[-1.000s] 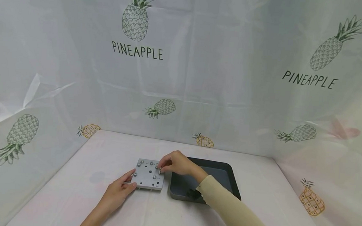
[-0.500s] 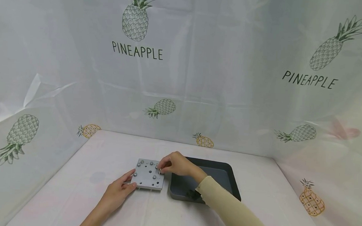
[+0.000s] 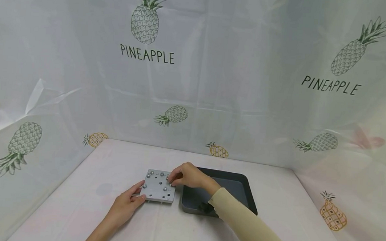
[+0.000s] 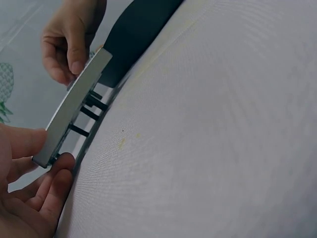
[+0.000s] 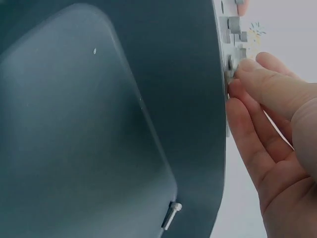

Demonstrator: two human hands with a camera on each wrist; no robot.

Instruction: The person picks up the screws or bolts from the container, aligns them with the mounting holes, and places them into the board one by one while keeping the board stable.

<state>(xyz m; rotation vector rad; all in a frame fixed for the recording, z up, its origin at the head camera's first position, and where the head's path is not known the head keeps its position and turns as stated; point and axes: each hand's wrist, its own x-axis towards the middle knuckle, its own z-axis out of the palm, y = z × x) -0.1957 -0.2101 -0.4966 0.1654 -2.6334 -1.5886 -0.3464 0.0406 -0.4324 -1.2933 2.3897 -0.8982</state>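
A square silver metal plate (image 3: pixel 156 191) with holes and several cylinder-head screws is in the middle of the head view. My left hand (image 3: pixel 125 205) grips its left edge, thumb on one side and fingers on the other in the left wrist view. Dark screw shanks (image 4: pixel 90 114) stick out below the plate (image 4: pixel 74 104). At the plate's right edge, my right hand (image 3: pixel 190 175) pinches a small screw (image 3: pixel 171 185) with thumb and fingertips, its head low against the surface. The fingers (image 5: pixel 247 126) largely hide that screw in the right wrist view.
Right of the plate stands a dark rectangular tray (image 3: pixel 230 184), partly under the right forearm. One loose screw (image 5: pixel 172 215) lies in its corner. A white cloth (image 3: pixel 171 230) covers the table, and a pineapple-print sheet (image 3: pixel 246 101) hangs behind.
The screw in my right fingers stood up from the plate before; now it sits lower, and the fingertips have come down slightly with it. My left hand and the plate hold still.
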